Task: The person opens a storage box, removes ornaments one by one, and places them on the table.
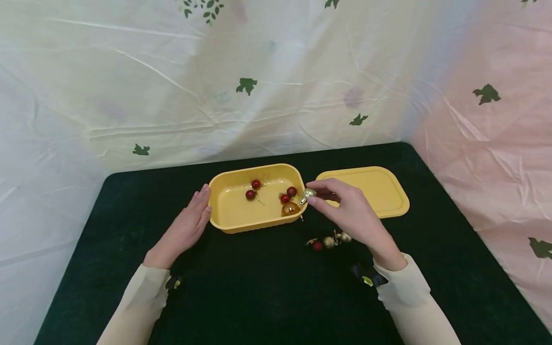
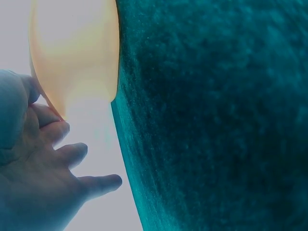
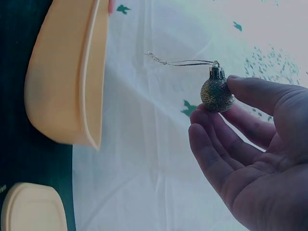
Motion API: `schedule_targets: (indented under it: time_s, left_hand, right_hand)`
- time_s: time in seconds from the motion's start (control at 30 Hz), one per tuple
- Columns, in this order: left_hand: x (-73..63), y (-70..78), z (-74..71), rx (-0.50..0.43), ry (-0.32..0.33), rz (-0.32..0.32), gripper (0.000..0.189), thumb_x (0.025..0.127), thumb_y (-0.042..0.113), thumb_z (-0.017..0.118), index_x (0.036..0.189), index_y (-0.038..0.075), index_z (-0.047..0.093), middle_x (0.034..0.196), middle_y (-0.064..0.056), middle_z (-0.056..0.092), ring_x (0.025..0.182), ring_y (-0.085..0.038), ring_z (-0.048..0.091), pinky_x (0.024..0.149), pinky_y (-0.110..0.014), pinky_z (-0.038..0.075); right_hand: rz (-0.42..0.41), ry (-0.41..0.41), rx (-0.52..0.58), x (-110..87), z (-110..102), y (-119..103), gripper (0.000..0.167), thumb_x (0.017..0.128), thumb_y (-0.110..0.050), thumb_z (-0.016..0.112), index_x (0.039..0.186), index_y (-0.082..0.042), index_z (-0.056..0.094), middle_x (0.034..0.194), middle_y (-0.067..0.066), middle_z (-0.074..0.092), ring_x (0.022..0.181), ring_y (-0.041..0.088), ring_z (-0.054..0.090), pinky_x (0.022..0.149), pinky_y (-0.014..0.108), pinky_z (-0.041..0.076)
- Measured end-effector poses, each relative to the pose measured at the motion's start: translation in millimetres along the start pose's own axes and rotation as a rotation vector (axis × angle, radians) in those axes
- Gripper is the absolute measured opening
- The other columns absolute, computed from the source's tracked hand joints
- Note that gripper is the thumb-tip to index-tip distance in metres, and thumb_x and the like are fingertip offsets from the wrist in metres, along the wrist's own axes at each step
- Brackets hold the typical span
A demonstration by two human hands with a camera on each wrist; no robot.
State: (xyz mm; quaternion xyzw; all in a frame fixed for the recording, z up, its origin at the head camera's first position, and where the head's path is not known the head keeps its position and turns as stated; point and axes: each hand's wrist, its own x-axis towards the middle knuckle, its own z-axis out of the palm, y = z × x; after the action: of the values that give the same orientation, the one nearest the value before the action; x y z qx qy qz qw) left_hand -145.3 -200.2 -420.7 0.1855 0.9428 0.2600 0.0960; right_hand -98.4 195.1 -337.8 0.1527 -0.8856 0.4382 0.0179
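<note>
My right hand (image 1: 345, 203) pinches a glittery gold Christmas bauble (image 3: 216, 95) between thumb and fingers, close to the right end of the yellow box (image 1: 228, 208). In the right wrist view a thin hanging loop trails from its silvery cap. My left hand (image 1: 189, 220) rests against the box's left end with its fingers straight. Inside the box lie several small red baubles (image 1: 250, 194) and one larger orange-gold bauble (image 1: 290, 209). On the table below the right hand are a red bauble (image 1: 317, 246) and gold baubles (image 1: 329, 242), partly behind the hand.
A yellow lid (image 1: 384, 191) lies flat to the right of the box, partly covered by the right hand. The table has a dark green cloth (image 1: 258, 287). A pale curtain with green leaf shapes (image 1: 280, 120) hangs behind the table's far edge.
</note>
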Motion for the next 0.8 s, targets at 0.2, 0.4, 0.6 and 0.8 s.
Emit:
schedule_targets:
  time_s: [0.2,0.4,0.6,0.8]
  left_hand:
    - [1.1,0.5,-2.2,0.005,-0.008,0.004,0.063,0.115,0.029,0.035,0.167,0.009,0.006,0.174,-0.01,0.004,0.159,-0.033,0.009,0.125,-0.058,0.015]
    - [1.2,0.5,-5.0,0.005,-0.013,0.005,0.063,0.115,0.029,0.036,0.167,0.009,0.006,0.174,-0.01,0.005,0.159,-0.034,0.009,0.125,-0.058,0.015]
    - [1.2,0.3,-7.4,-0.009,-0.024,0.007,0.063,0.115,0.029,0.036,0.167,0.009,0.006,0.174,-0.01,0.005,0.159,-0.034,0.009,0.125,-0.058,0.015]
    - [1.8,0.0,-9.8,-0.019,-0.036,-0.001,0.063,0.115,0.03,0.036,0.167,0.011,0.005,0.174,-0.009,0.004,0.159,-0.035,0.009,0.124,-0.061,0.016]
  right_hand:
    - [0.032,0.034,-0.014,-9.0,-16,3,0.036,0.1,-0.029,0.071,0.133,-0.013,0.067,0.122,0.0,0.07,0.109,0.016,0.067,0.097,0.04,0.057]
    - [0.046,0.059,0.012,-19.8,-31,6,0.036,0.102,-0.029,0.069,0.135,-0.015,0.067,0.122,0.0,0.069,0.108,0.014,0.065,0.093,0.016,0.052]
    - [0.074,0.091,-0.007,-29.6,-43,13,0.035,0.102,-0.028,0.069,0.135,-0.014,0.067,0.121,0.002,0.068,0.106,0.012,0.064,0.09,0.01,0.05]
    - [0.136,0.135,-0.047,-41.9,-55,22,0.034,0.102,-0.028,0.068,0.133,-0.013,0.068,0.117,0.002,0.069,0.102,0.008,0.065,0.086,0.009,0.051]
